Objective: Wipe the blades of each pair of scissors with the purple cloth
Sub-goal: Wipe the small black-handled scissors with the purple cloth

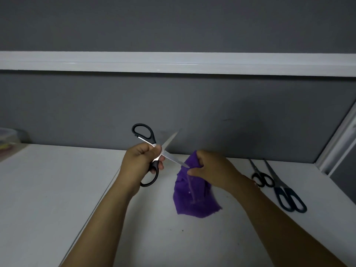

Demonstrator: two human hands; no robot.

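My left hand grips the black scissors at the pivot, blades spread, near the counter's back edge. The lower blade slants toward my right hand, its tip meeting the purple cloth pinched there.

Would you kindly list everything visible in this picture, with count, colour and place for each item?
open scissors: one, black handles, held above the table, lower blade tip at the cloth
purple cloth: one, purple, hanging at centre
small scissors: one, black handles, lying on the table at right
large scissors: one, dark bluish handles, lying just right of the small pair
table: one, white, foreground
partition: one, grey, behind the table
rail: one, white, across the partition
container: one, clear, far left, blurred
left hand: one, grips the open scissors
right hand: one, fingers pinch the cloth
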